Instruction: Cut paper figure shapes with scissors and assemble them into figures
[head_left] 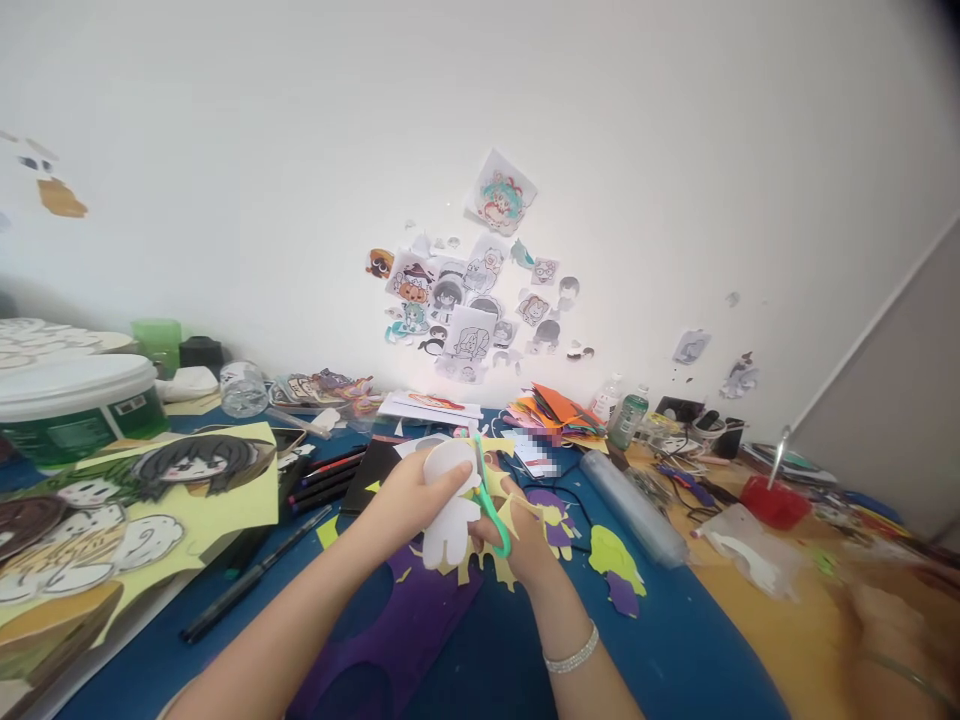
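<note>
My left hand (425, 487) pinches a white paper figure (448, 532) with a rounded head and stubby legs, the thumb lying on its head. Green-handled scissors (493, 515) are in my right hand (523, 550), upright against the figure's right edge; their blades are mostly hidden. Ragged yellow paper (525, 515) hangs around the right hand's fingers, and I cannot tell whether it is still joined to the figure. Below both hands, a purple sheet (390, 630) with cut-out holes lies on the blue mat (637, 670).
Yellow sheets with drawn characters (199, 470) and a white-lidded tub (75, 385) stand left, near several pens (255, 575). A clear plastic roll (634, 508), green paper scraps (615, 560) and a red cup (775, 502) are right. Another person's blurred hand (889, 620) is at far right.
</note>
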